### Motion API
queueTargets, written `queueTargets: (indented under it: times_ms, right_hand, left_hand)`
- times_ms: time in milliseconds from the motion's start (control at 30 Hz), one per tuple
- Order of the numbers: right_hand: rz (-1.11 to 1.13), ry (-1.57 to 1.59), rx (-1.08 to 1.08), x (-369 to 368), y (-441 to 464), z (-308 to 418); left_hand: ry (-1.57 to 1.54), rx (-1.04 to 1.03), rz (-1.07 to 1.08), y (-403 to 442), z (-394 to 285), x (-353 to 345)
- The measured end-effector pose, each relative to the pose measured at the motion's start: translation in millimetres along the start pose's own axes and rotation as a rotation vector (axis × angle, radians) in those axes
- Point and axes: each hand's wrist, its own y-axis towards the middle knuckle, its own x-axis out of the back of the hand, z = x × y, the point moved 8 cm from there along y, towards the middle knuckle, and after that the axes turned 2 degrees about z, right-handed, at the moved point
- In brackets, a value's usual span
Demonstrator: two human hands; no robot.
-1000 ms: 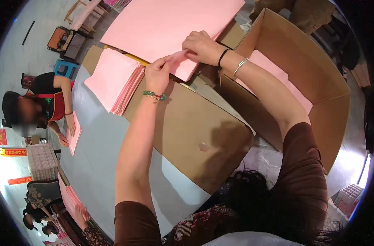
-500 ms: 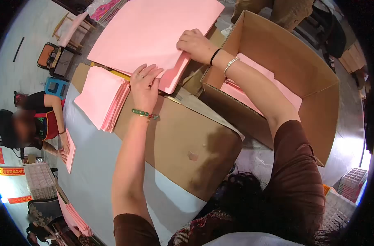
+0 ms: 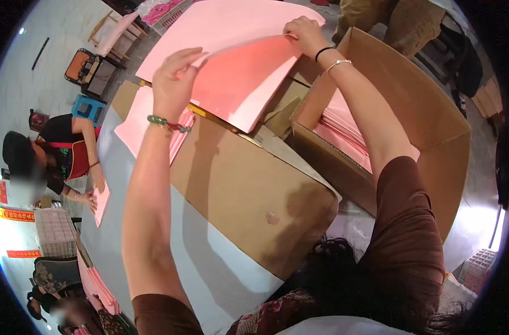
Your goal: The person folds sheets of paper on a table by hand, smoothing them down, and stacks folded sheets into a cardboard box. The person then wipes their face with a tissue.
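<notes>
My right hand pinches the raised edge of a large pink sheet at the top centre. The sheet is lifted off the pink stack beneath it, and its shaded underside shows. At the sheet's left end is my left hand, thumb and fingers apart beside the raised edge. Partly hidden behind my left wrist is a pile of folded pink sheets.
A cardboard box with pink sheets stands at right. Brown cardboard covers part of the grey table. At left, a person handles pink paper. Another person stands behind the box.
My right hand has moved up and right, raising the sheet's edge. My left hand left the stack's surface and moved left and up beside that edge. The co-worker's hands shifted slightly.
</notes>
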Motion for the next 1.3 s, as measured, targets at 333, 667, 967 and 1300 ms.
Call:
queueTargets:
  times_ms: [333,667,967,1300]
  right_hand:
    - [-0.140,-0.080,-0.049,10.8,27.3,-88.3]
    - [0.065,0.059,0.000,111.5,24.2,-34.3]
    - [0.030,0.288,0.228,185.5,10.2,112.1]
    - [0.187,0.473,0.461,254.1,-46.7,291.0]
  left_hand:
    - [-0.217,0.075,0.114,73.9,29.4,111.1]
    - [-0.011,-0.016,-0.101,-23.3,-11.8,253.7]
    - [-0.039,0.054,-0.139,-198.1,-79.6,320.9]
    - [-0.099,0.191,-0.308,-450.6,-157.6,372.6]
